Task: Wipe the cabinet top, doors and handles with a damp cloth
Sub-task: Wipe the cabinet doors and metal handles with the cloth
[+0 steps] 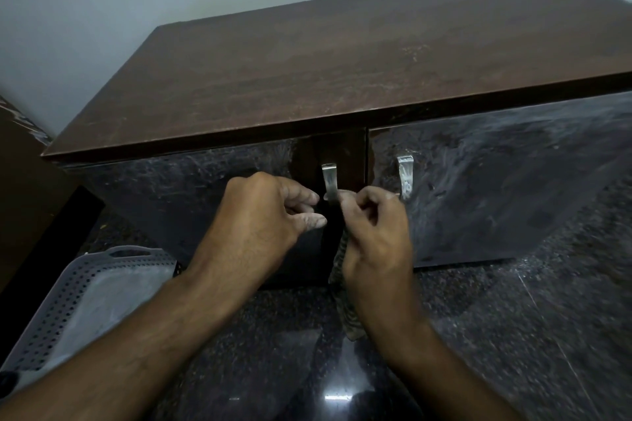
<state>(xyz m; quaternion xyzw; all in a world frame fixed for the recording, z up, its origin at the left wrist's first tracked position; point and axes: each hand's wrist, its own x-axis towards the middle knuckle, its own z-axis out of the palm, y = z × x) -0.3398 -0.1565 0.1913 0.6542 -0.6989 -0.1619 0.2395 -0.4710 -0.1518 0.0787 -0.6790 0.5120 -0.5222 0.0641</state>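
Note:
The cabinet has a brown wooden top [342, 55] and two dark glossy doors, the left door [178, 188] and the right door [496, 181], both streaked with smears. Each door carries a metal handle. My right hand [372, 236] grips a striped cloth [349, 311] against the lower part of the left door's handle [329, 178], and the cloth's tail hangs down below the hand. My left hand [263, 215] is just left of that handle with its fingers curled and its fingertips by the handle. I cannot make out whether it pinches anything. The right door's handle [405, 178] is untouched.
A grey perforated plastic tray [78, 304] lies on the floor at lower left, close to the cabinet's left corner. The floor [513, 335] is dark speckled polished stone. A pale wall stands behind the cabinet, and brown furniture [24, 181] is at the far left.

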